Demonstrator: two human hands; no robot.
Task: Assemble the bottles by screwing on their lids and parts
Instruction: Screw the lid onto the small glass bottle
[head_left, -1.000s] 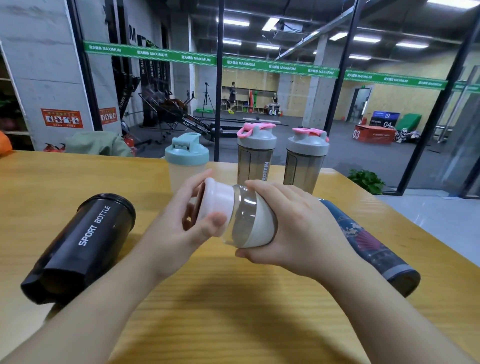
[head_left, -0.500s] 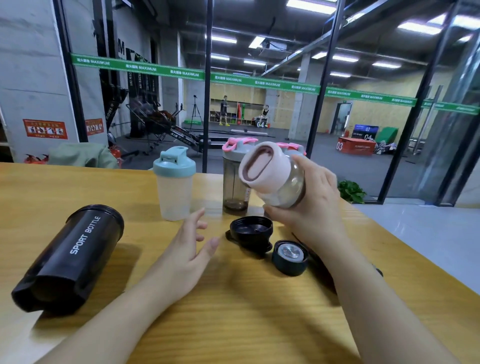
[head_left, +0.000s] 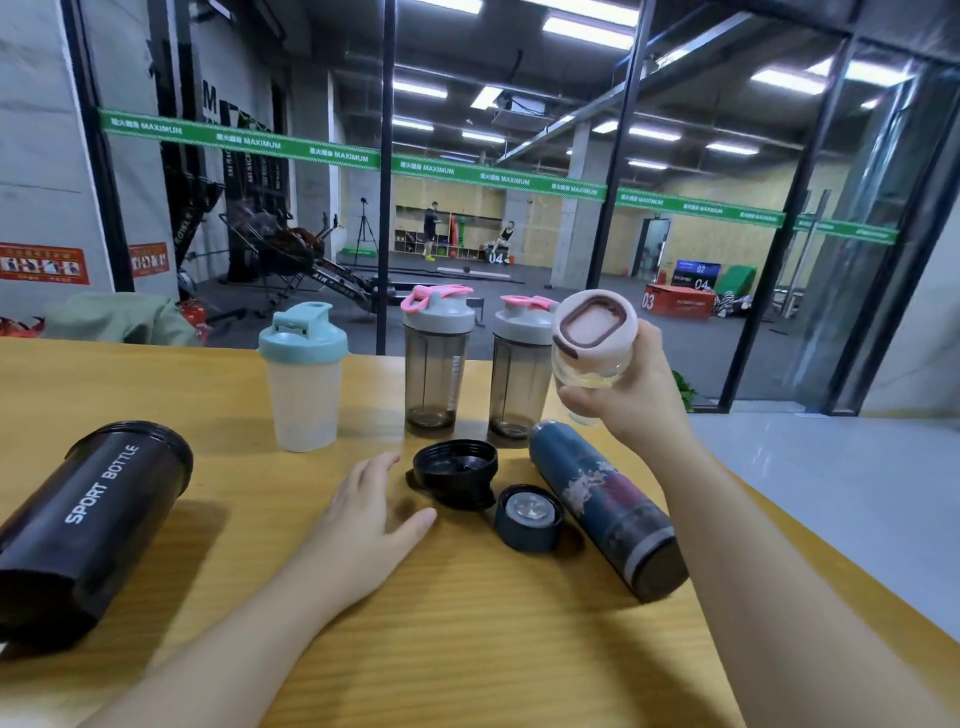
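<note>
Capped small bottle up in my R hand, L hand loose over the table.

My right hand (head_left: 631, 397) grips the small clear bottle (head_left: 589, 371) w/ pink lid (head_left: 595, 325) on, tilted, held above the wooden table (head_left: 467, 649) by the two smoky shakers (head_left: 436, 364). My left hand (head_left: 363, 525) has fingers relaxed, spread, holding nothing, just left of the black lid (head_left: 454, 473) & small round cap (head_left: 529, 517). Blue flask (head_left: 608, 506) and black sport bottle (head_left: 88, 525) lie on their sides; teal-lid shaker (head_left: 304, 376) stands upright.
</note>
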